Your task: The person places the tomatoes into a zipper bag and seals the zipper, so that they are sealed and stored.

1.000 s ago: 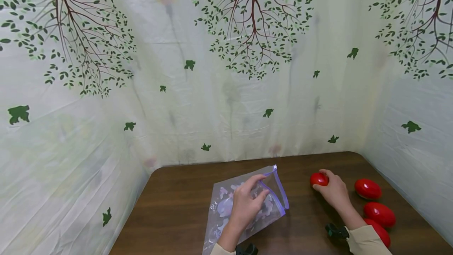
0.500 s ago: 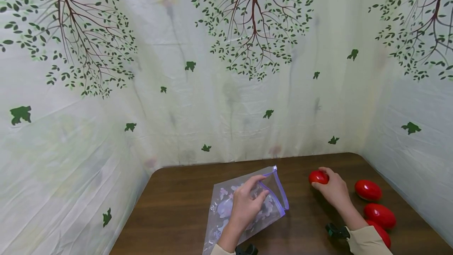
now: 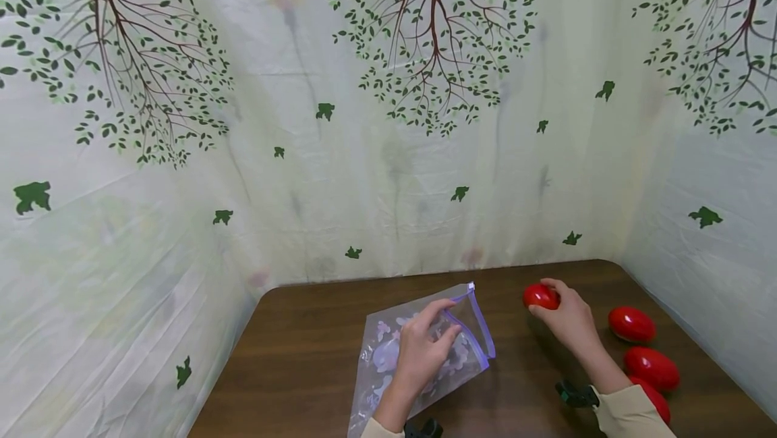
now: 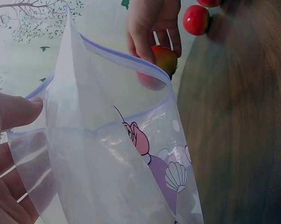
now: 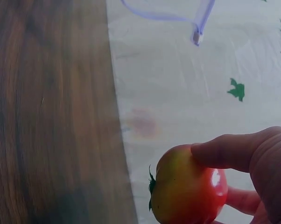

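Observation:
A clear zip bag with a purple-edged mouth and pale printed figures is tilted over the table, its mouth gaping to the right. My left hand holds the bag near that mouth, thumb and index finger spread apart; in the left wrist view the bag's film covers some of the fingers. My right hand grips a tomato above the table, to the right of the bag and apart from it. Red with a yellowish patch and a green stem, the tomato sits between thumb and fingers in the right wrist view.
Three more tomatoes lie along the right side of the brown table: a far one, a middle one and a near one partly behind the right sleeve. Patterned curtains enclose the table behind and at both sides.
My right hand has lifted slightly and moved a little left and away from me, carrying the tomato. The left hand and bag have stayed in place.

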{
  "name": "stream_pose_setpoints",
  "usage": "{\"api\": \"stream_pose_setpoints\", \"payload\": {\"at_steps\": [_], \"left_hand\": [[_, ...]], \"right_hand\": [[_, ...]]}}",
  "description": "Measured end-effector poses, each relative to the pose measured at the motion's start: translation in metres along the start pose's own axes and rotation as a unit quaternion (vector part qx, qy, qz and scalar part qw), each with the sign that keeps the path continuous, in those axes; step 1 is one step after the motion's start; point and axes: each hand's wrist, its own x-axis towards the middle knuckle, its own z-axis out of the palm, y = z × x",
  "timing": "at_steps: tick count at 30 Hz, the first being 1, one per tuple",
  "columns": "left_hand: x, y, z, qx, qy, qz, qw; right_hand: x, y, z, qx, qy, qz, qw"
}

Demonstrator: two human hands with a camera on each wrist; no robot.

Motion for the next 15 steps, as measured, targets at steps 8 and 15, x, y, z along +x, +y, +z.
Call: {"api": "stream_pose_setpoints", "payload": {"at_steps": [8,15], "left_hand": [[0.002,-0.001,0.0,0.006,0.004,0.015,0.9999],[0.002,0.0,-0.002,0.001,0.002,0.003,1.0]], "right_hand": [[-0.003,-0.015,0.004,0.005,-0.002,-0.022,1.0],[-0.006,-0.025,0.003,0.015,-0.003,-0.049,0.999]]}}
